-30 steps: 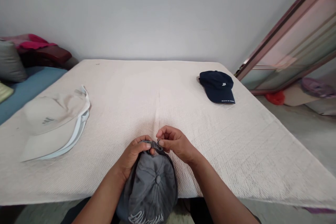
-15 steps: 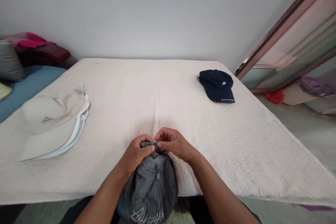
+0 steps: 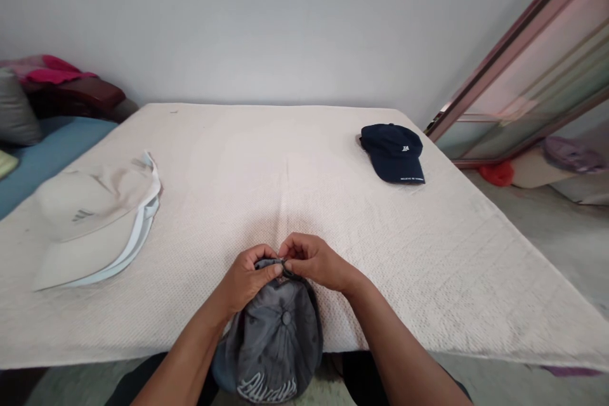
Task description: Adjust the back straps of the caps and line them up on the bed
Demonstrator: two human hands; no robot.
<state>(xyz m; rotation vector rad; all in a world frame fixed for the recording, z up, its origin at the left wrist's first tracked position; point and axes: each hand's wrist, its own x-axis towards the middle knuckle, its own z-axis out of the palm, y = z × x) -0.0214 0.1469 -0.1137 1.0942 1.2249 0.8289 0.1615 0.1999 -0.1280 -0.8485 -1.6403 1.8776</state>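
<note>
A grey washed baseball cap [image 3: 280,336] with white lettering on its front hangs over the near table edge, crown up and back strap away from me. My left hand [image 3: 250,278] grips the left side of the rear opening, thumb on the outside. At the strap, the fingers of my right hand [image 3: 311,260] pinch a bit of it beside the left thumb. The fastening itself is mostly hidden by the fingertips.
Pale caps are nested on the left, a beige cap [image 3: 85,222] on top. A navy cap [image 3: 394,152] lies at the back right of the cloth-covered table [image 3: 228,165]. Behind rises a grey wall [image 3: 266,25]; a framed glass panel [image 3: 533,89] stands right.
Both hands stay at the back strap of the grey cap. My right fingers have closed in slightly over it; the view has shifted a little.
</note>
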